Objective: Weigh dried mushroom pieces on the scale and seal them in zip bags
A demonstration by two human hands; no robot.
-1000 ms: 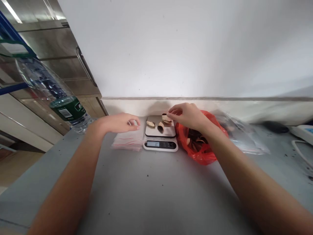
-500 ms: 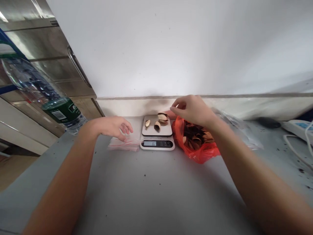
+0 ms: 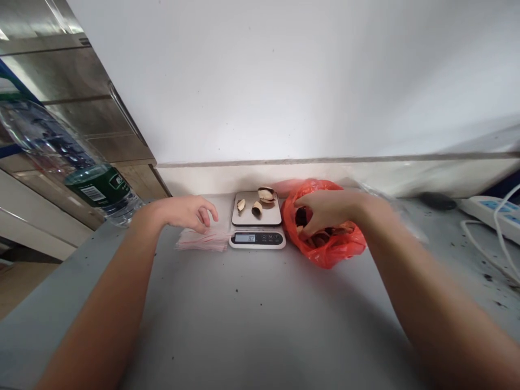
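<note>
A small digital scale (image 3: 257, 238) stands at the back of the grey counter with three pale dried slices (image 3: 255, 208) on its steel plate. Right of it lies an open red plastic bag (image 3: 333, 250) full of brown dried slices. My right hand (image 3: 320, 211) reaches into the bag's mouth, fingers curled down among the slices; what they hold is hidden. My left hand (image 3: 187, 211) hovers over a stack of small clear zip bags (image 3: 201, 241) left of the scale, fingers loosely curled and apart, holding nothing.
A clear water bottle with a green label (image 3: 77, 162) lies tilted at the left edge. A crumpled clear plastic bag (image 3: 406, 225) sits behind the red one. A white power strip and cables (image 3: 493, 214) lie at the far right. A wall runs along the back.
My right hand left the scale plate, having set a slice there, and dropped into the red bag. My left hand stayed over the zip bags, its fingers loosening.
</note>
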